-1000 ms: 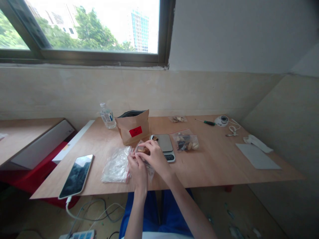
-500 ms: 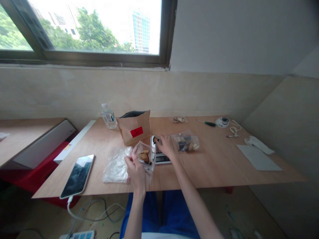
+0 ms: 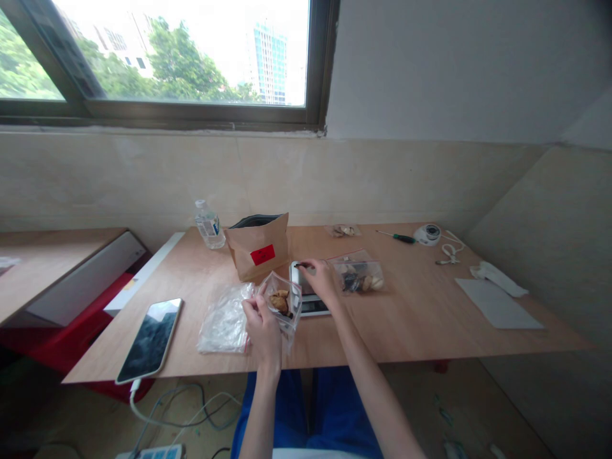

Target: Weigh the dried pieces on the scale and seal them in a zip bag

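The left hand (image 3: 261,333) grips a clear bag (image 3: 282,303) of food pieces just beside the scale (image 3: 316,308). The right hand (image 3: 318,280), nearer the scale, narrows over a dark scrap (image 3: 300,264) on its far edge.

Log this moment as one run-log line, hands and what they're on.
left hand: holds clear zip bag of brown pieces | right hand: on digital scale | beside: brown paper bag

Nothing is legible, even the red label (image 3: 262,255) on the paper bag (image 3: 261,233).

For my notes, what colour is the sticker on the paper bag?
Red: the sticker shows best in the head view.
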A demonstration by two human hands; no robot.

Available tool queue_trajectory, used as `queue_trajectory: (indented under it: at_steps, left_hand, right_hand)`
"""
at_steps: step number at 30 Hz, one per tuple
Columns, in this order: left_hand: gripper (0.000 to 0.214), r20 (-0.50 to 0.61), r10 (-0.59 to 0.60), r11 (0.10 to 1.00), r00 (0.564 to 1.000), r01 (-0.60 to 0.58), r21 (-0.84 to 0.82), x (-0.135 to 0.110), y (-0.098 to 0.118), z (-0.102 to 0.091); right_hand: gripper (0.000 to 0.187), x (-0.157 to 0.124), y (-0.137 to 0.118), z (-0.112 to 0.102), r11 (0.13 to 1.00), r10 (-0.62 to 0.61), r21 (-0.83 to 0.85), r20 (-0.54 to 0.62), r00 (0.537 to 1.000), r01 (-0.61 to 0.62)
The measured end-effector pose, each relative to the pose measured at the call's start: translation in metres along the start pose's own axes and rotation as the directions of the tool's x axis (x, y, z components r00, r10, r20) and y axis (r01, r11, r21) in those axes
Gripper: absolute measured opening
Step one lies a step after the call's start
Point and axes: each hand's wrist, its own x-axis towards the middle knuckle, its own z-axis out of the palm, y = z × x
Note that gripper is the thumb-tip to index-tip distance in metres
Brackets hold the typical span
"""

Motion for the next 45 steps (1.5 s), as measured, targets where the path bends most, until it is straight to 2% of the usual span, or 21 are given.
queue_trajectory:
  at_steps: [3,5,10,13,16,18,20,23,25,27,30,34,37,39,41,45]
  left_hand:
    - [0.03,-0.002,-0.011,0.999,1.0,0.011,0.045,0.0,-0.001,0.001]
    - [0.029,-0.002,0.003,0.999,1.0,-0.003,0.042,0.0,-0.002,0.002]
    - [0.03,0.015,0.0,1.0,1.0,0.0,-0.017,-0.004,0.0,0.004]
    - [0.029,0.007,-0.003,0.997,1.0,0.003,-0.079,-0.005,-0.001,0.005]
    - [0.026,-0.013,0.026,0.985,1.0,-0.028,-0.17,-0.004,-0.004,0.006]
    - [0.026,-0.034,0.019,0.977,0.999,-0.026,-0.214,-0.003,-0.007,0.006]
    - [0.026,-0.063,-0.004,0.97,0.998,-0.011,-0.245,-0.003,-0.009,0.008]
    - [0.026,-0.077,-0.022,0.957,0.997,-0.001,-0.292,-0.006,-0.011,0.011]
    - [0.026,-0.058,-0.013,0.945,0.998,-0.007,-0.327,-0.008,-0.01,0.013]
    - [0.026,-0.023,0.002,0.936,1.0,-0.01,-0.352,-0.011,-0.006,0.016]
    - [0.026,0.053,0.011,0.931,0.999,0.009,-0.366,-0.016,0.001,0.021]
    - [0.024,0.131,0.054,0.917,0.99,0.002,-0.399,-0.02,0.008,0.023]
    - [0.024,0.142,0.118,0.942,0.983,-0.065,-0.329,-0.016,0.007,0.023]
    - [0.034,0.165,0.14,0.955,0.976,-0.089,-0.283,-0.009,0.003,0.023]
    - [0.041,0.231,0.148,0.96,0.962,-0.083,-0.266,-0.002,-0.001,0.024]
    - [0.032,0.405,0.185,0.956,0.895,-0.068,-0.286,0.008,-0.006,0.025]
  right_hand:
    - [0.024,-0.013,-0.023,-0.023,0.952,0.076,0.299,-0.032,0.997,-0.063]
    - [0.027,-0.025,-0.04,-0.038,0.918,0.053,0.393,0.027,0.998,-0.059]
    - [0.027,-0.049,-0.072,-0.065,0.941,-0.133,0.335,0.248,0.959,0.044]
    - [0.025,-0.053,-0.075,-0.069,0.951,-0.15,0.299,0.215,0.965,0.081]
    - [0.027,-0.057,-0.069,-0.071,0.956,-0.098,0.29,0.149,0.984,0.051]
    - [0.029,-0.063,-0.064,-0.072,0.958,-0.05,0.285,0.164,0.985,0.001]
    - [0.039,-0.073,-0.058,-0.07,0.957,0.017,0.276,0.234,0.972,-0.083]
    - [0.075,-0.09,-0.053,-0.062,0.941,0.078,0.281,0.359,0.93,-0.187]
    - [0.089,-0.099,-0.051,-0.052,0.924,0.073,0.318,0.396,0.915,-0.211]
    - [0.083,-0.103,-0.05,-0.043,0.902,0.075,0.37,0.375,0.924,-0.223]
    - [0.066,-0.103,-0.049,-0.038,0.866,0.081,0.449,0.311,0.947,-0.221]
    - [0.047,-0.098,-0.042,-0.046,0.855,0.098,0.482,0.21,0.973,-0.19]
    - [0.042,-0.095,-0.034,-0.053,0.854,0.12,0.494,0.119,0.986,-0.164]
    - [0.041,-0.094,-0.028,-0.055,0.842,0.122,0.52,0.076,0.99,-0.144]
    - [0.041,-0.094,-0.024,-0.057,0.831,0.131,0.54,0.042,0.991,-0.133]
    - [0.043,-0.093,-0.02,-0.058,0.792,0.166,0.589,0.046,0.985,-0.161]
